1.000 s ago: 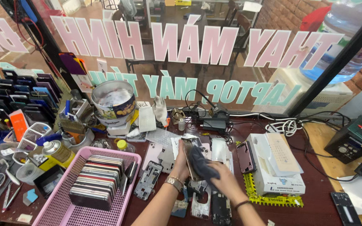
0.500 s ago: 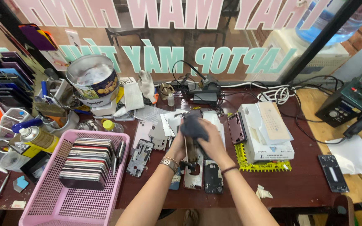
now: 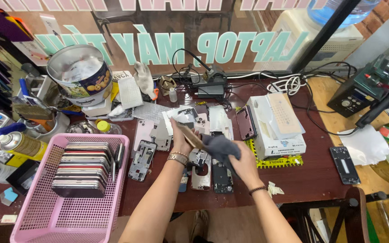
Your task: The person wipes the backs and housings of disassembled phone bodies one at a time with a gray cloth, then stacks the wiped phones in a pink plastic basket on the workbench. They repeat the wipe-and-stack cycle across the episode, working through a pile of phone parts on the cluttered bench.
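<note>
My left hand (image 3: 179, 140) holds a flat phone part (image 3: 190, 135) tilted up over the middle of the dark red table (image 3: 311, 175). My right hand (image 3: 241, 160) grips a dark grey cloth (image 3: 218, 147) that touches the lower end of that part. Under both hands lie several stripped phone frames (image 3: 201, 173) and phone backs (image 3: 143, 159). A gold watch sits on my left wrist and a dark band on my right wrist.
A pink basket (image 3: 46, 209) with a stack of phones stands at the left. Behind it are a round tin (image 3: 81, 74), a spray can (image 3: 19, 145) and tools. White boxes (image 3: 276, 128) lie to the right, with a soldering station (image 3: 361, 90), cables and a loose phone (image 3: 344, 164).
The view has shifted downward and closer. My hands have parted: the cloth that covered the part is now pulled to the right in my right hand, leaving the part bare in my left.
</note>
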{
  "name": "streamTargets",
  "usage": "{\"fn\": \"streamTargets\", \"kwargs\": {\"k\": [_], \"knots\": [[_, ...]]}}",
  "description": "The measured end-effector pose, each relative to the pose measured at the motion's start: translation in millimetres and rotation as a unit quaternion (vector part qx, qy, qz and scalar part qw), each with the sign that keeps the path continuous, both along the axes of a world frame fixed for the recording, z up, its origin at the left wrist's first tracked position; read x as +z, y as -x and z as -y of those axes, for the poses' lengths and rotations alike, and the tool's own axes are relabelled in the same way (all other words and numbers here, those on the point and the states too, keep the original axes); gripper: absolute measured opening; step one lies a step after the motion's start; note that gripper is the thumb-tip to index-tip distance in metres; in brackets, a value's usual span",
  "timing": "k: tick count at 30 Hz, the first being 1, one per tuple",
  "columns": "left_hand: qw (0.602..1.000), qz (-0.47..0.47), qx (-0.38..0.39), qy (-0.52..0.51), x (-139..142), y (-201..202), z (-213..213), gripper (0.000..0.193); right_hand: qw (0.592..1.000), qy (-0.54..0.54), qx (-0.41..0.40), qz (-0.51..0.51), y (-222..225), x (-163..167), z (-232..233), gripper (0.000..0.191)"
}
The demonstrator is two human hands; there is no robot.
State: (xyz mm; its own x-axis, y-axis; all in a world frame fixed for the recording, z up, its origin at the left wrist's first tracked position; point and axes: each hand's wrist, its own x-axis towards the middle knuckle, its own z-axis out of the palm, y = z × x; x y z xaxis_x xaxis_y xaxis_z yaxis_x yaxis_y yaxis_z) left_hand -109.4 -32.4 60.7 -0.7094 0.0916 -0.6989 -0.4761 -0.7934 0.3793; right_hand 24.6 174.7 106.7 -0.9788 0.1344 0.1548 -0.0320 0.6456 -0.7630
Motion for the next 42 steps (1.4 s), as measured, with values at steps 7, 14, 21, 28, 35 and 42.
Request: {"fn": "streamTargets", "kwargs": {"k": [7,14,21,28,35,42], "knots": [[0.992,-0.063,-0.058,0.097,-3,-30,20,0.103,0.955,-0.287,-0.051,-0.044,8,-30,-8,0.068],[0.903,-0.108,0.144,0.39,25,-49,119,0.08,0.964,-0.045,0.258,0.054,39,55,162,0.037],[0.786,-0.134,0.391,0.459,19,-95,275,0.074,0.926,0.0,0.366,-0.089,27,54,336,0.025],[0.746,0.145,0.295,0.579,-34,-167,368,0.072,0.903,-0.082,0.416,0.071,6,-16,455,0.026],[0.843,0.091,0.216,0.485,-48,-182,397,0.078,0.903,-0.146,0.404,0.002,-7,-69,489,0.027],[0.854,0.101,0.178,0.478,-54,-181,395,0.083,0.887,-0.171,0.427,-0.048,-8,-74,482,0.031]]}}
